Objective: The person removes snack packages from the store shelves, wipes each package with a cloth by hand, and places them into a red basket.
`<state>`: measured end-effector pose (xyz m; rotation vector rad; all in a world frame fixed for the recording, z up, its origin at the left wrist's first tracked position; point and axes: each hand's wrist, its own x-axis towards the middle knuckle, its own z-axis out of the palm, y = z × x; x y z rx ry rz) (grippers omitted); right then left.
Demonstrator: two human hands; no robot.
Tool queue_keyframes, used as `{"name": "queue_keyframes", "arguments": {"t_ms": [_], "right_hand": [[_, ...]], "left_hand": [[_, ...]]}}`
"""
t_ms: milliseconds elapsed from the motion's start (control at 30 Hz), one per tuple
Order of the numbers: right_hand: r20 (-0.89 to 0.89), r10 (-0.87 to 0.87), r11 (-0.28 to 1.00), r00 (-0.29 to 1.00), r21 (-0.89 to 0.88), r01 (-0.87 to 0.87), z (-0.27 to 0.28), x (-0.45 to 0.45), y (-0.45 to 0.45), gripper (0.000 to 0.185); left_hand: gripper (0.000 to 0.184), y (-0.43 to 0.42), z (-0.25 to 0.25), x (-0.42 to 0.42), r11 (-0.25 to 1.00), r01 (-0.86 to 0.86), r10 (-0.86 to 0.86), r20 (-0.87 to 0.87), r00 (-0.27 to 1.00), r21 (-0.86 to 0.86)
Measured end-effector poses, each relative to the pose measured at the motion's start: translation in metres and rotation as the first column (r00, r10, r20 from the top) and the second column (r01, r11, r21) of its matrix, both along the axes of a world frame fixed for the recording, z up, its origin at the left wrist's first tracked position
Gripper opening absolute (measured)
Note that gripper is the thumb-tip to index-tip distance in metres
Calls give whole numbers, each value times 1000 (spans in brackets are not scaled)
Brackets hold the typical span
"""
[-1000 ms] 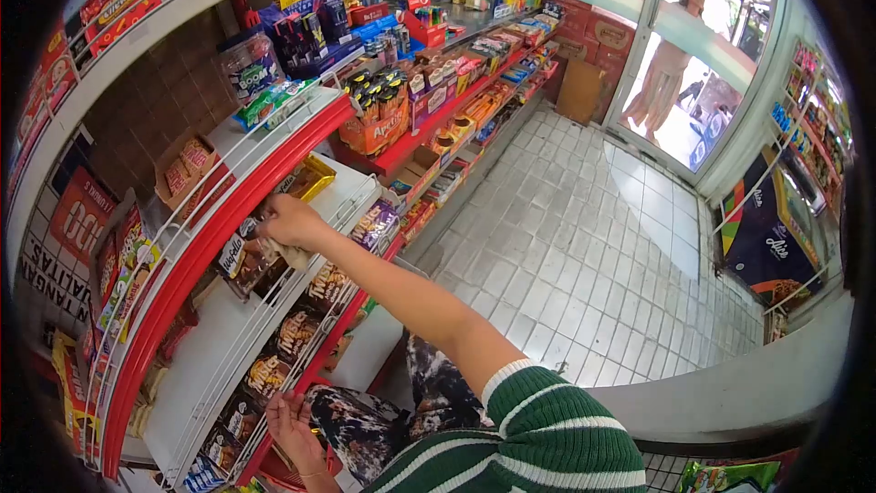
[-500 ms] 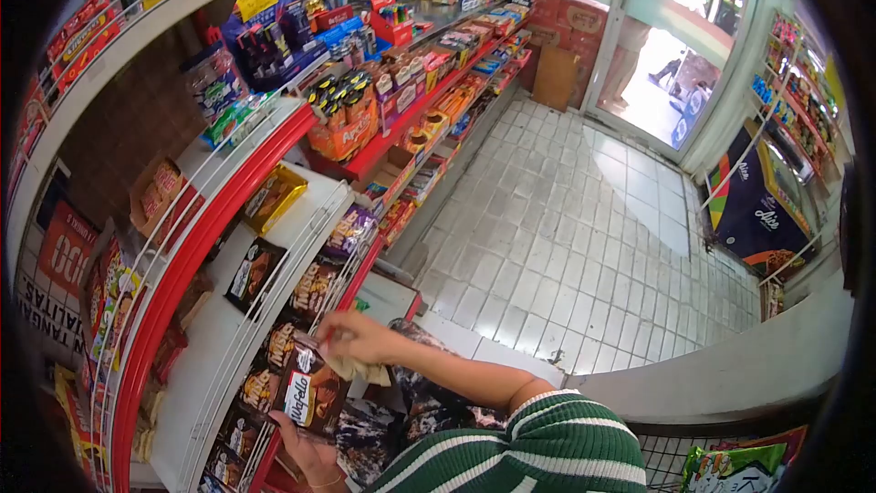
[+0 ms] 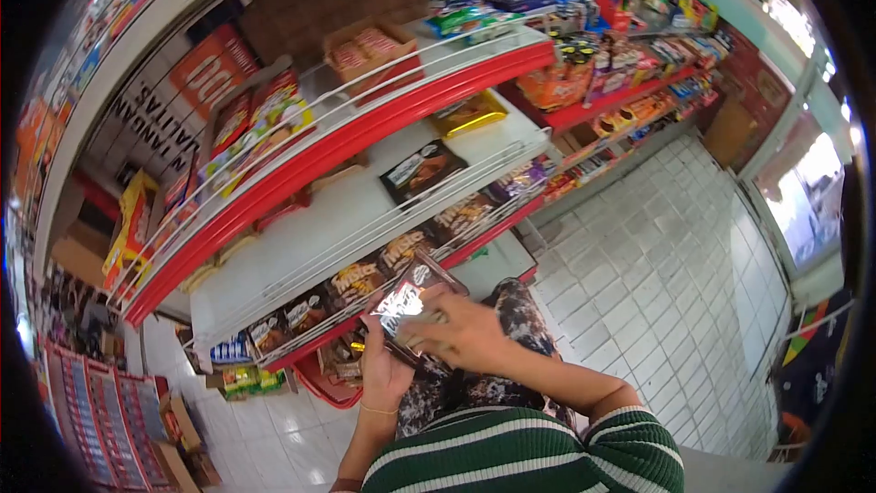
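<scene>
Fingers of the left hand point(image 3: 388, 382) are closed on the edge of a shiny brown packet point(image 3: 398, 305), up by the patterned trousers point(image 3: 522, 315), near the white shelf point(image 3: 310, 224)! Across its face lie the right hand's point(image 3: 470, 333) fingers, loosely curled, blurred; can't tell whether they grip anything.

Black "ALITAS" lettering on the wall sign point(image 3: 164, 123)
</scene>
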<state>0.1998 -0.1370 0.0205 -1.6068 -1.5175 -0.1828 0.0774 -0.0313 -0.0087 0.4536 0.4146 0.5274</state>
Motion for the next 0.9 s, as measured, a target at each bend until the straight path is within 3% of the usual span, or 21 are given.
{"name": "queue_keyframes", "arguments": {"t_ms": [67, 100, 167, 200, 267, 300, 333, 400, 467, 533, 567, 600, 633, 667, 700, 733, 767, 800, 867, 900], "right_hand": [[-51, -113, 983, 992, -154, 104, 0, 13, -8, 29], [-49, -95, 983, 994, -160, 86, -4, 22, -10, 29], [-227, -289, 943, 930, -233, 237, -15, 37, -7, 29], [-223, -282, 944, 933, -236, 229, -12, 38, -5, 29], [-456, -214, 957, 864, 77, 278, 3, 34, -3, 25], [-410, -117, 975, 905, 127, 184, 12, 25, -3, 25], [-310, -100, 990, 946, 67, 126, 25, 16, -6, 27], [-107, 46, 999, 993, -1, -46, 35, 8, -1, 27], [-140, 39, 994, 989, -96, -53, 35, 15, 0, 27], [-205, 8, 974, 979, -219, -54, 32, 30, -2, 23], [-248, 3, 966, 969, -251, -67, 26, 43, -5, 20], [-347, 159, 961, 924, -162, -226, -2, 69, -6, 21], [-435, 310, 926, 845, -61, -371, -34, 89, -1, 21], [-449, 350, 905, 822, -63, -420, -46, 90, 1, 21], [-859, 231, 940, 456, 77, -332, -56, 89, -1, 23], [-992, 104, 977, -75, 116, -177, -66, 89, -4, 25], [-973, 159, 963, -169, 190, -190, -77, 84, 0, 29], [-890, 140, 972, -433, 206, -111, -73, 65, 6, 29], [-739, -130, 964, -660, 61, -259, -90, 47, 3, 34], [-817, -115, 927, -565, 116, -358, -103, 36, 9, 34]], "left_hand": [[44, -1, 8, -1, 999, -35, 35, 28, 999, -2], [45, -5, 20, -2, 993, -30, 26, 32, 999, 111], [43, -7, 20, -7, 953, -51, 51, 8, 999, 297], [43, -6, 19, -11, 939, -64, 96, -81, 992, 337], [48, -5, 16, -12, 724, 38, 146, -207, 967, 689], [51, -11, 25, -10, 750, 42, 150, -232, 961, 660], [46, -7, 8, -12, 625, 96, 191, -271, 944, 775], [39, -12, 28, -14, 454, 309, 179, -426, 887, 835], [33, -14, 30, -13, 459, 239, 238, -378, 895, 856], [33, -11, 26, -18, 520, 294, 135, -417, 899, 802], [31, -14, 26, -20, 611, 268, 117, -419, 900, 745], [31, -17, 25, -21, 629, 245, 163, -433, 887, 738], [29, -20, 25, -22, 739, 181, 147, -417, 897, 649], [27, -23, 24, -21, 829, 110, 137, -390, 911, 548], [23, -25, 18, -20, 911, 19, 140, -351, 926, 412], [24, -27, 17, -15, 954, -42, 136, -304, 943, 297], [24, -31, 16, -8, 975, -103, 152, -250, 956, 197], [25, -35, 15, 0, 984, -152, 167, -195, 966, 92], [24, -39, 14, 18, 961, -222, 255, -226, 940, 163], [26, -40, 13, 27, 946, -265, 303, -224, 926, 184]]}}
